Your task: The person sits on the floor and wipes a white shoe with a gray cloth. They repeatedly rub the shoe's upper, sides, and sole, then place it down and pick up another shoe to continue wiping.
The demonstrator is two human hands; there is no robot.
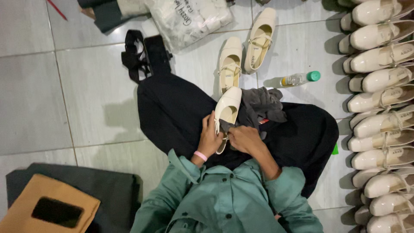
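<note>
- A cream flat shoe (227,108) is being held over the lap, above the black skirt (181,116), with its toe pointing away from the body and its opening facing up.
- The shoe's side is being gripped by the left hand (210,139), whose fingers are being curled closed around the edge near the heel; a pink wristband (200,155) is being worn on that wrist.
- The heel end, where a thin strap seems to sit, is being pinched by the right hand (244,139); its fingers are closed, though exactly what is being caught between them cannot be told.
- A grey cloth (263,105) is being kept on the lap just beside the shoe, touching it on the right.
- The shoe is being judged light, easily carried in one hand, with a soft upper that is likely being flexed under pressure and a stiffer sole.
- The smooth, glossy-looking surface is being judged somewhat slippery and easily marked, so the sole edge and heel are being judged the safer places for a hold than the thin strap.
- Two matching shoes (246,51) are being left on the tiled floor (86,95) ahead, near a small bottle with a green cap (299,78).
- A long row of cream shoes (379,108) is being kept along the right side, well apart from the hands.
</note>
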